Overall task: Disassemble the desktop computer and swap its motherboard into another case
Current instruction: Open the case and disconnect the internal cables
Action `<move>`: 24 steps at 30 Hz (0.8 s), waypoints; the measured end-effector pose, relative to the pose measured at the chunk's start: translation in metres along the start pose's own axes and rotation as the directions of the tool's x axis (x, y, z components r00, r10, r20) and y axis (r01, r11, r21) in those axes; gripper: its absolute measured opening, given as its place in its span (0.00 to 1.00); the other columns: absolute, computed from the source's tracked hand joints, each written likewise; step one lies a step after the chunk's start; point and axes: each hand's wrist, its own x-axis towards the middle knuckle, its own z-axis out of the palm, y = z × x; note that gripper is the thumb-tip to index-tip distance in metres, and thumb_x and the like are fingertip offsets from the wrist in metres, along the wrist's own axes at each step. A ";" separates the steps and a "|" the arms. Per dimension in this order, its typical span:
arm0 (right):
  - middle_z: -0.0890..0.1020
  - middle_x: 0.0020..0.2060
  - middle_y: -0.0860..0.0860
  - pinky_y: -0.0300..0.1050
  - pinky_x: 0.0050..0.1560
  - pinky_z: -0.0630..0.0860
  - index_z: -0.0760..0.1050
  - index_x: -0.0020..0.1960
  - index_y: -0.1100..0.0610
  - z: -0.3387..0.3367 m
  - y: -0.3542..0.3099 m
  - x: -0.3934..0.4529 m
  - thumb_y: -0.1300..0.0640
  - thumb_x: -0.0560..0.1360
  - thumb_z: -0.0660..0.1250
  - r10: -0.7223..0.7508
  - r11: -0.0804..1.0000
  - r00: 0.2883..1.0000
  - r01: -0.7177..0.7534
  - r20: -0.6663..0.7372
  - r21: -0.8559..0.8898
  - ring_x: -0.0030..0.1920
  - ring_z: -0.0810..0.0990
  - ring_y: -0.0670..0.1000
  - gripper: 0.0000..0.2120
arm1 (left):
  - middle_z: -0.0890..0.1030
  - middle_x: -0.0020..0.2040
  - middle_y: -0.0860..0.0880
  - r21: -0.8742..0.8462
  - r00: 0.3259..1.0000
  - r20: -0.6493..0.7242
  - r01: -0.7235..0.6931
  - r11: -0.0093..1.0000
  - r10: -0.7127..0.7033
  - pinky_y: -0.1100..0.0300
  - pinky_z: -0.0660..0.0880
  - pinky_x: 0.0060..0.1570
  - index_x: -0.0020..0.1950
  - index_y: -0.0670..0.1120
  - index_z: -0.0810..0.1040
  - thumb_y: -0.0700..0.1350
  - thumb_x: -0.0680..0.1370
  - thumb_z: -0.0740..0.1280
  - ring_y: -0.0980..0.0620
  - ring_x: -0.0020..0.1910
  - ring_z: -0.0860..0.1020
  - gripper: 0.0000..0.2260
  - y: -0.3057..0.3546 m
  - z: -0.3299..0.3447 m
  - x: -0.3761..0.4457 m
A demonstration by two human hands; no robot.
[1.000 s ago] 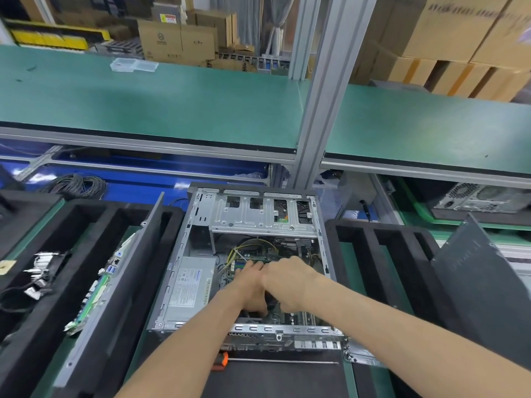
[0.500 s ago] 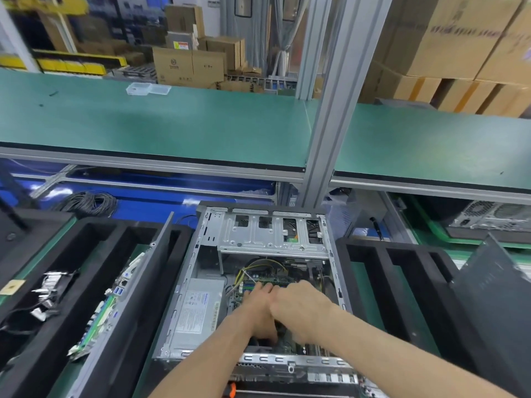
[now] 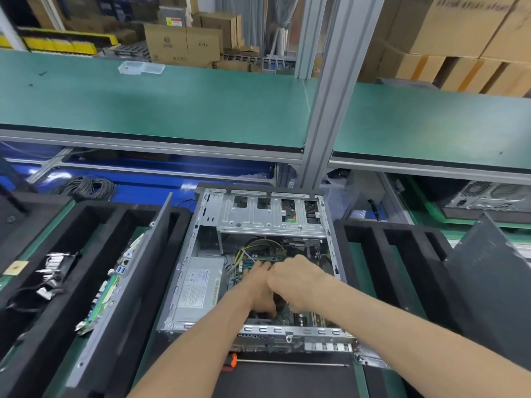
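Observation:
An open grey desktop case [image 3: 275,222] lies flat in front of me. Its green motherboard [image 3: 247,267] with yellow wires shows inside, next to a silver power supply [image 3: 198,285]. Both my hands are down in the case over the board, side by side and touching. My left hand [image 3: 258,291] lies with its fingers stretched forward and its thumb low by a dark part. My right hand [image 3: 297,282] is knuckles up with its fingers curled down; what they hold is hidden. A second motherboard [image 3: 106,294] stands on edge in the left foam tray.
Black foam trays flank the case, left [image 3: 94,225] and right [image 3: 373,239]. A grey side panel [image 3: 129,282] leans by the left one. An orange-handled screwdriver [image 3: 230,361] lies at the case's near edge. Loose connectors [image 3: 51,271] sit far left. An aluminium post [image 3: 324,110] and green shelf rise behind.
Both hands stay pressed together over the motherboard, shifting only slightly. My view has tilted, so the case sits lower in the frame than a second ago.

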 end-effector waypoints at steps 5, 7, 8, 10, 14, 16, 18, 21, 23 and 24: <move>0.75 0.40 0.58 0.44 0.31 0.76 0.71 0.50 0.63 -0.004 0.021 0.000 0.62 0.75 0.59 0.194 0.814 0.918 -0.347 0.345 0.466 0.31 0.82 0.55 0.06 | 0.66 0.71 0.47 -0.106 0.994 -0.112 -0.017 0.994 0.005 0.42 0.63 0.71 0.77 0.48 0.58 0.58 0.61 0.82 0.42 0.71 0.60 0.52 -0.002 0.003 -0.001; 0.78 0.42 0.58 0.45 0.34 0.76 0.72 0.51 0.64 -0.006 0.021 0.000 0.62 0.77 0.58 0.181 0.832 0.907 -0.347 0.380 0.433 0.30 0.80 0.54 0.07 | 0.66 0.70 0.46 -0.102 0.994 -0.109 -0.016 0.995 0.005 0.43 0.63 0.71 0.77 0.47 0.58 0.57 0.61 0.82 0.42 0.71 0.61 0.52 -0.002 0.003 -0.001; 0.78 0.46 0.57 0.46 0.37 0.75 0.73 0.53 0.63 -0.006 0.018 0.000 0.61 0.77 0.60 0.173 0.887 0.929 -0.291 0.327 0.358 0.34 0.79 0.54 0.07 | 0.66 0.71 0.47 -0.103 0.995 -0.095 -0.013 0.995 0.003 0.42 0.62 0.72 0.78 0.48 0.59 0.58 0.62 0.82 0.42 0.71 0.60 0.51 -0.002 0.003 0.000; 0.78 0.52 0.56 0.50 0.43 0.74 0.75 0.58 0.60 -0.001 0.005 0.000 0.59 0.76 0.67 0.120 0.978 0.979 -0.144 0.163 0.148 0.47 0.80 0.57 0.12 | 0.63 0.73 0.47 -0.075 0.999 -0.053 -0.003 0.997 -0.001 0.41 0.58 0.73 0.78 0.50 0.61 0.58 0.65 0.79 0.40 0.74 0.57 0.47 -0.001 0.002 0.000; 0.79 0.56 0.56 0.51 0.42 0.71 0.78 0.60 0.58 0.006 -0.010 0.003 0.60 0.76 0.71 -0.051 0.994 0.998 0.055 0.046 -0.094 0.54 0.80 0.58 0.13 | 0.62 0.75 0.46 -0.056 0.999 -0.045 0.012 0.998 -0.015 0.40 0.57 0.73 0.78 0.50 0.60 0.58 0.69 0.76 0.40 0.73 0.56 0.43 0.000 0.003 0.002; 0.78 0.55 0.57 0.51 0.42 0.73 0.76 0.61 0.59 0.006 0.004 0.001 0.60 0.75 0.70 0.053 0.996 0.997 -0.056 0.050 0.064 0.51 0.81 0.58 0.14 | 0.64 0.73 0.47 -0.088 0.998 -0.064 -0.001 0.996 -0.005 0.41 0.59 0.73 0.77 0.50 0.63 0.57 0.65 0.79 0.41 0.73 0.58 0.45 -0.001 0.003 0.000; 0.75 0.52 0.58 0.48 0.39 0.75 0.74 0.60 0.59 0.003 0.019 -0.003 0.58 0.76 0.66 0.169 0.942 0.963 -0.221 0.211 0.252 0.43 0.82 0.57 0.13 | 0.66 0.70 0.47 -0.118 0.994 -0.109 -0.015 0.993 0.002 0.43 0.63 0.71 0.75 0.48 0.62 0.57 0.62 0.81 0.43 0.70 0.61 0.48 -0.002 0.003 -0.001; 0.78 0.40 0.57 0.50 0.42 0.83 0.72 0.50 0.63 0.003 0.028 -0.003 0.60 0.77 0.58 0.156 0.836 0.877 -0.362 0.454 0.412 0.30 0.82 0.54 0.08 | 0.68 0.68 0.47 -0.105 0.991 -0.135 -0.019 0.994 0.004 0.43 0.66 0.68 0.73 0.46 0.62 0.57 0.60 0.82 0.44 0.68 0.63 0.48 -0.003 0.003 -0.002; 0.77 0.40 0.55 0.50 0.41 0.78 0.72 0.46 0.61 0.002 0.025 -0.004 0.59 0.76 0.61 0.134 0.919 0.928 -0.247 0.346 0.306 0.36 0.80 0.54 0.05 | 0.68 0.68 0.47 -0.115 0.991 -0.133 -0.023 0.993 0.007 0.43 0.66 0.69 0.73 0.46 0.62 0.56 0.60 0.82 0.43 0.69 0.62 0.48 -0.004 0.005 0.000; 0.78 0.43 0.54 0.50 0.41 0.73 0.74 0.48 0.59 0.004 0.020 -0.005 0.58 0.76 0.64 0.104 0.976 0.968 -0.143 0.230 0.161 0.39 0.78 0.54 0.04 | 0.67 0.69 0.46 -0.122 0.992 -0.125 -0.023 0.992 0.007 0.42 0.64 0.70 0.74 0.47 0.62 0.57 0.60 0.82 0.43 0.70 0.61 0.48 -0.004 0.006 0.000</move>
